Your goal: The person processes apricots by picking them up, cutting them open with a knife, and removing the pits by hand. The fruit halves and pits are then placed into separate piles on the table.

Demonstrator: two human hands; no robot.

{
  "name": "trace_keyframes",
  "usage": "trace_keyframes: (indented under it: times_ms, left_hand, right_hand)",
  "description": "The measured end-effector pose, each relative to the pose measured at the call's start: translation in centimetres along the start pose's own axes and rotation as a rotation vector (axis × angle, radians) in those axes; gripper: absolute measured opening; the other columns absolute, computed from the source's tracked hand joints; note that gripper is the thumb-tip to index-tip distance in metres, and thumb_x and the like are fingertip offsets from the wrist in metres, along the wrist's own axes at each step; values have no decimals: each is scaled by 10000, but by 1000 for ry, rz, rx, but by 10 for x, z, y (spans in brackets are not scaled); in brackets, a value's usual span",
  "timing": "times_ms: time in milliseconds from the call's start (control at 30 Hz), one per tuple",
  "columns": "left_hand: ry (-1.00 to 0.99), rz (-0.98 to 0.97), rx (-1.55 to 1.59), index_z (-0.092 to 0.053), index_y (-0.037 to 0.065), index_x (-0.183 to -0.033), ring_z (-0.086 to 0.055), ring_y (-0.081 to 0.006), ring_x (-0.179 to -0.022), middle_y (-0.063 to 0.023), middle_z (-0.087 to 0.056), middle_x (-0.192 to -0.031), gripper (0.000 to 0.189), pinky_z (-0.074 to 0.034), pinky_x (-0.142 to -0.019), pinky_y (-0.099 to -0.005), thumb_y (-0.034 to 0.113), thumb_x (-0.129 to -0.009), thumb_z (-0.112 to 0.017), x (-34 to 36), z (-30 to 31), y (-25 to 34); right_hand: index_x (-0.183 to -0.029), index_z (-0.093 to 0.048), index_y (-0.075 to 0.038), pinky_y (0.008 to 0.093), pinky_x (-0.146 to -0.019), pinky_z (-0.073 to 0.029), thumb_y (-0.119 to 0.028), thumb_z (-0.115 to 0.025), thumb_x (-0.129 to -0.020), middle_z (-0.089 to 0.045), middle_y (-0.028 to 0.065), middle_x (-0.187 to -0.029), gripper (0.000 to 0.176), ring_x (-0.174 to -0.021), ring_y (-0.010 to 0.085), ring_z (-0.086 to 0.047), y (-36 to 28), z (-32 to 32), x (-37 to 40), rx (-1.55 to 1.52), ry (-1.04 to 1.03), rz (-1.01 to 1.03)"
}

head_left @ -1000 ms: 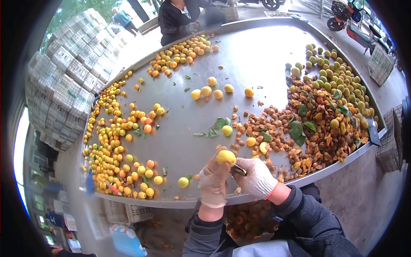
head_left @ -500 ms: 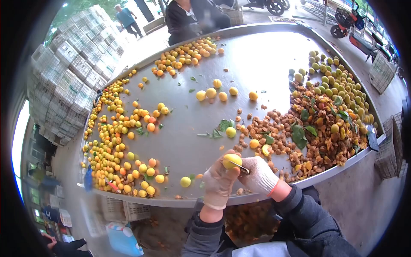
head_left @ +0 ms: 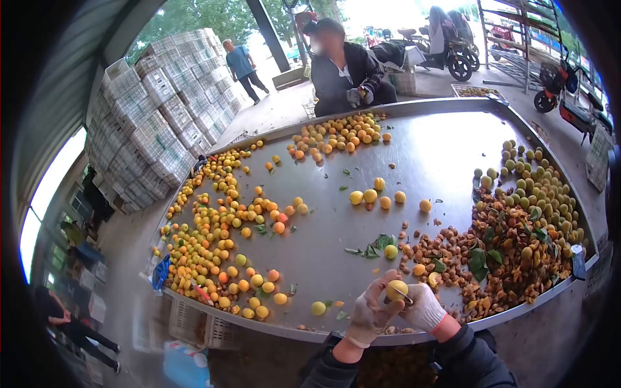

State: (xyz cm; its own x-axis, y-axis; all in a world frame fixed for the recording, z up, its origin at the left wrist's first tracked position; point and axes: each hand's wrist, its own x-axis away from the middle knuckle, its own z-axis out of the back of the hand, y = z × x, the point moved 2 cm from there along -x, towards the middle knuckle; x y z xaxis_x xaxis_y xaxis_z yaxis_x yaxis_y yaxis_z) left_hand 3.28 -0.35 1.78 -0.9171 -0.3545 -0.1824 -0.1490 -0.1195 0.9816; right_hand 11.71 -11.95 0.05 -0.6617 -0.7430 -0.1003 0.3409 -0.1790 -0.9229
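In a white work glove, my left hand (head_left: 369, 318) grips a yellow apricot (head_left: 396, 289) just above the near edge of the metal table (head_left: 330, 236). My right hand (head_left: 424, 310), gloved too, is closed around a small knife (head_left: 407, 299) whose blade lies against the fruit's right side. The knife's handle is hidden in the glove. Beyond my hands, a greenish apricot (head_left: 391, 251) rests beside some leaves. Brown apricot pits (head_left: 432, 253) are spread close to my right hand, next to a heap of split fruit pieces (head_left: 511, 258).
Whole apricots (head_left: 213, 252) cover the table's left side, with another group (head_left: 336, 137) at the far edge. Greener fruit (head_left: 543, 187) lies at the right. A co-worker (head_left: 343, 71) sits opposite. Stacked crates (head_left: 168, 103) stand back left; a blue-white container (head_left: 186, 365) is below the table.
My view has tilted upward and turned left, so the table appears lower and farther right. Both hands stay together at the apricot, with the knife still against it.
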Motion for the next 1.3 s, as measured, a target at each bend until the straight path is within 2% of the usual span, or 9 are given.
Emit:
trace_keyframes:
  times_ms: [200,267,467,533,633,767,867,933,1300]
  left_hand:
    - [-25,111,173,-586,6,-1189,-609,-174,-959,-62,-644,-1058,533,-475,-864,-300,403,-851,-696,-4,-5,-5]
    - [40,-423,-496,-590,29,-1166,-631,-314,-979,-141,-650,-1056,522,-465,-912,-378,427,-842,-687,-11,1,1]
    - [90,-517,-882,-591,57,-1125,-567,-421,-1053,-199,-613,-1096,505,-414,-988,-457,439,-813,-698,-10,-2,-9]
    - [117,-528,-876,-574,52,-1170,-601,-337,-1054,-161,-613,-1124,534,-429,-979,-408,420,-810,-716,-9,-5,7]
    - [0,-43,-42,-502,14,-1309,-575,-174,-1058,-113,-614,-1146,617,-450,-924,-282,300,-821,-747,-4,-7,4]
    - [-67,279,370,-494,32,-1330,-571,-143,-1054,-84,-612,-1184,634,-457,-907,-275,305,-818,-752,2,-8,-20]
    - [-73,242,233,-513,42,-1306,-608,-197,-1018,-108,-625,-1149,594,-473,-889,-288,303,-824,-742,-3,-8,-7]
    - [50,-166,-277,-527,39,-1276,-623,-269,-993,-147,-627,-1108,554,-486,-874,-303,317,-837,-719,-6,-5,5]
    - [81,41,73,-536,24,-1258,-603,-256,-1069,-139,-606,-1176,547,-478,-912,-325,256,-811,-750,-3,-9,-2]
  right_hand:
    - [-872,-662,-98,360,-602,-497,-119,-710,-704,-650,128,-743,176,-688,331,-636,-1,-3,2,21,68,39]
    - [-880,-662,-102,362,-605,-497,-123,-704,-709,-650,128,-749,178,-692,337,-633,-7,1,2,86,75,55]
    - [-866,-660,-94,362,-612,-496,-132,-670,-741,-649,126,-739,131,-697,337,-631,10,4,-2,311,-86,-88]
    - [-868,-661,-76,346,-617,-494,-129,-659,-757,-654,119,-742,123,-696,291,-651,16,-1,0,54,11,42]
    - [-893,-664,-64,325,-629,-497,-120,-667,-759,-661,108,-756,145,-716,229,-667,4,1,1,-44,12,6]
    - [-880,-665,-90,339,-620,-506,-138,-717,-702,-652,118,-737,192,-711,284,-662,4,-2,2,-8,35,-13]
    - [-857,-662,-118,364,-609,-508,-162,-723,-678,-640,128,-726,194,-718,344,-641,-4,1,1,68,54,-26]
    - [-857,-665,-121,362,-609,-506,-164,-719,-684,-638,128,-722,187,-711,338,-643,-6,3,-1,214,65,-4]
    - [-884,-645,-57,329,-641,-505,-131,-693,-757,-664,115,-774,154,-719,268,-660,3,-10,-3,11,60,-43]
